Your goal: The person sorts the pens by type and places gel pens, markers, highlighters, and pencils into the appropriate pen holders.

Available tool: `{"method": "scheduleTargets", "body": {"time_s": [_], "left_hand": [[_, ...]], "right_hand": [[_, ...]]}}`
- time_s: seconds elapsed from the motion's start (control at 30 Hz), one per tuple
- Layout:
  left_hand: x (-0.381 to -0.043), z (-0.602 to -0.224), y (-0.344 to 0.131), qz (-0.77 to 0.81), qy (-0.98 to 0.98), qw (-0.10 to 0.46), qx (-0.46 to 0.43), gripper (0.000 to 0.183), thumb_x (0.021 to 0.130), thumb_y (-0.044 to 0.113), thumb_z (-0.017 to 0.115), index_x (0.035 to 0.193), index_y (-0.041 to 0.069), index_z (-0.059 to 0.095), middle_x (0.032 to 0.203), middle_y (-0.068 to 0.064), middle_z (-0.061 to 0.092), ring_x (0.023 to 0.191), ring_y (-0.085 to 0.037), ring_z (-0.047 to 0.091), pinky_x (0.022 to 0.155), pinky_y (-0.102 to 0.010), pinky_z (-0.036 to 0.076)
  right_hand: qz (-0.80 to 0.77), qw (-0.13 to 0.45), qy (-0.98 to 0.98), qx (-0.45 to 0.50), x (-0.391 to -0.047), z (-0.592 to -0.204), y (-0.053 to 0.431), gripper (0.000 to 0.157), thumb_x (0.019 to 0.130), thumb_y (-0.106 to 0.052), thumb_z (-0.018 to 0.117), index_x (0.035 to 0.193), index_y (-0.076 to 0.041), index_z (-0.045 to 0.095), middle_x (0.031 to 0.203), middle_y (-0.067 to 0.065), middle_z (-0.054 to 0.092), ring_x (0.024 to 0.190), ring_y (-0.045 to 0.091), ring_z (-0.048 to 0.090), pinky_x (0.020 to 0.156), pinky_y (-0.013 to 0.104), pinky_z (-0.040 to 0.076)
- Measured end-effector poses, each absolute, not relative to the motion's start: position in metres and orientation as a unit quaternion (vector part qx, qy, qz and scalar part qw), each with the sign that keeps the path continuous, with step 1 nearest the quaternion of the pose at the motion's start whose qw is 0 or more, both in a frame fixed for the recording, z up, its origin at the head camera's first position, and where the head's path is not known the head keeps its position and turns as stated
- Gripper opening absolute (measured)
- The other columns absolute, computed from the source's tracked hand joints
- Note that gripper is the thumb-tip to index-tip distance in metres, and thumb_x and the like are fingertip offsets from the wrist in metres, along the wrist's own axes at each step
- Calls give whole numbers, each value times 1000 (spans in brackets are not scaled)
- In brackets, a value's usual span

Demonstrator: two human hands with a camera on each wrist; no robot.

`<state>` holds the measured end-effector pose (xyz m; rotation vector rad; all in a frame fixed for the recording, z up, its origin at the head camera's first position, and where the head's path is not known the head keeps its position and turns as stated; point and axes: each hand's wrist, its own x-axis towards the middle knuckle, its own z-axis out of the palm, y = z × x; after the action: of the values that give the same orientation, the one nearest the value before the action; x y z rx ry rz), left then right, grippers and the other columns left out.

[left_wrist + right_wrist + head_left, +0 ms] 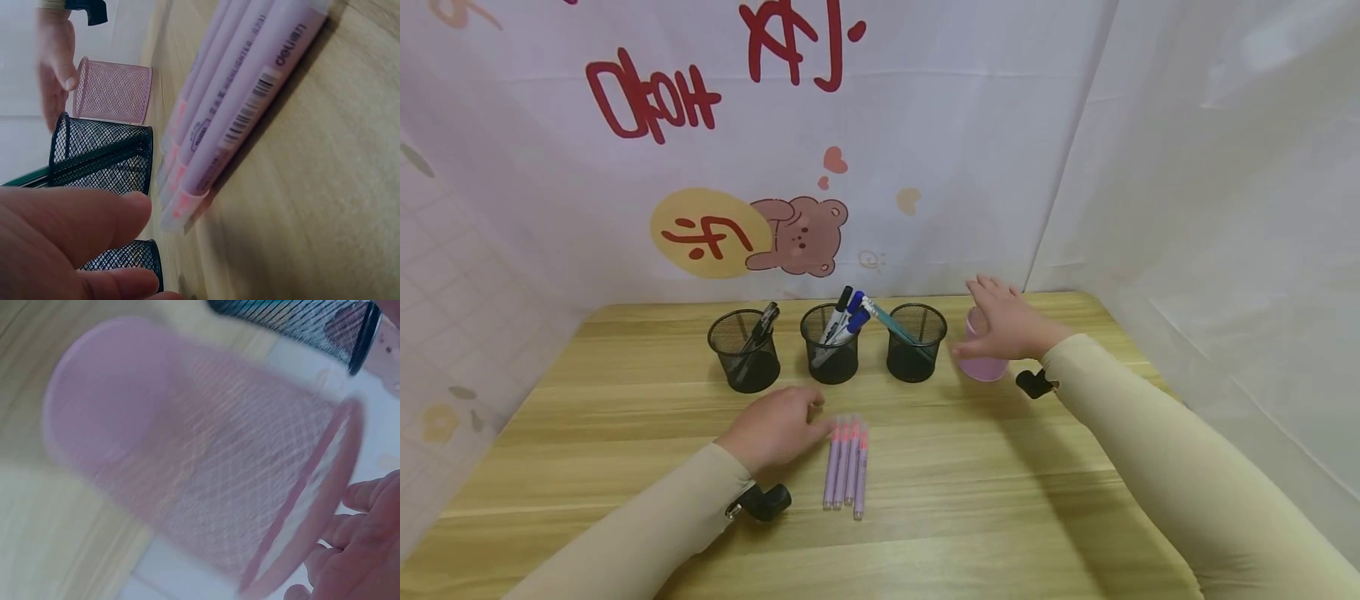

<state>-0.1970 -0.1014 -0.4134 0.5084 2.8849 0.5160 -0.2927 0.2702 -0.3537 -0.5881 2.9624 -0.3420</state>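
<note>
Several lilac highlighters (847, 471) with pink showing through their clear caps lie side by side on the table. My left hand (781, 423) is just left of their capped ends; in the left wrist view its thumb and fingers are apart with nothing between them. On the right, my right hand (1011, 323) reaches over a pink mesh pen cup (983, 370), fingers spread. From the right wrist, the same pink cup (206, 450) appears slightly blurred, standing with its rim beside the fingertips (359, 497).
Three black mesh cups stand in a row at the back: the left cup (758, 371) holds black pens, the middle cup (835, 365) holds markers, the right cup (912, 363) a teal pen. A printed curtain (940, 125) hangs behind the wooden table (955, 533).
</note>
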Motion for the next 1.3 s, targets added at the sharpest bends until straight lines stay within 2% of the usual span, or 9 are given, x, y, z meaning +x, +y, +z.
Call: {"method": "scheduleTargets", "body": {"time_s": [0.2, 0.37, 0.6, 0.8, 0.9, 1.1, 1.3], "left_hand": [[-197, -415, -102, 168, 966, 88, 173, 48, 99, 41, 69, 133, 6, 69, 121, -8, 76, 114, -26, 71, 103, -48, 56], [-196, -416, -102, 170, 966, 91, 173, 47, 99, 40, 69, 133, 7, 69, 123, -8, 76, 116, -26, 71, 104, -49, 56], [-195, -416, -101, 174, 965, 90, 175, 46, 99, 38, 68, 132, 5, 70, 122, -9, 76, 114, -27, 71, 104, -49, 56], [-194, -416, -99, 167, 965, 93, 177, 46, 99, 38, 69, 130, 5, 71, 122, -9, 76, 114, -27, 71, 103, -49, 56], [-195, -415, -98, 163, 965, 95, 180, 46, 99, 39, 69, 130, 5, 71, 125, -10, 76, 117, -29, 71, 104, -49, 56], [-195, -416, -94, 160, 966, 105, 176, 52, 99, 42, 68, 134, 5, 69, 132, -13, 73, 125, -32, 68, 108, -51, 54], [-194, -416, -91, 166, 963, 115, 176, 55, 100, 44, 67, 138, 4, 67, 138, -15, 70, 131, -36, 65, 113, -52, 51]], "right_hand": [[-99, 53, 977, -180, -292, -361, 294, 127, 84, -64, 79, 164, 10, 13, 172, 35, 8, 161, 53, 6, 129, 69, 6], [-100, 54, 977, -180, -293, -370, 305, 122, 86, -61, 78, 162, 12, 16, 170, 37, 10, 159, 55, 10, 129, 68, 12], [-149, 48, 973, -169, -291, -377, 309, 121, 83, -61, 82, 160, 9, 21, 166, 31, 28, 154, 50, 29, 125, 67, 28], [-133, 59, 978, -146, -289, -380, 308, 125, 87, -67, 75, 164, 9, 14, 173, 31, 14, 158, 51, 21, 128, 64, 24], [-128, 54, 980, -144, -289, -381, 307, 119, 88, -63, 75, 163, 9, 16, 172, 30, 17, 156, 51, 27, 126, 65, 28], [-133, 41, 980, -144, -291, -384, 307, 110, 88, -56, 79, 160, 6, 22, 164, 28, 33, 142, 51, 49, 117, 66, 42], [-133, 45, 980, -141, -290, -385, 305, 110, 88, -55, 78, 160, 7, 22, 164, 29, 32, 143, 50, 47, 118, 65, 41]]}}
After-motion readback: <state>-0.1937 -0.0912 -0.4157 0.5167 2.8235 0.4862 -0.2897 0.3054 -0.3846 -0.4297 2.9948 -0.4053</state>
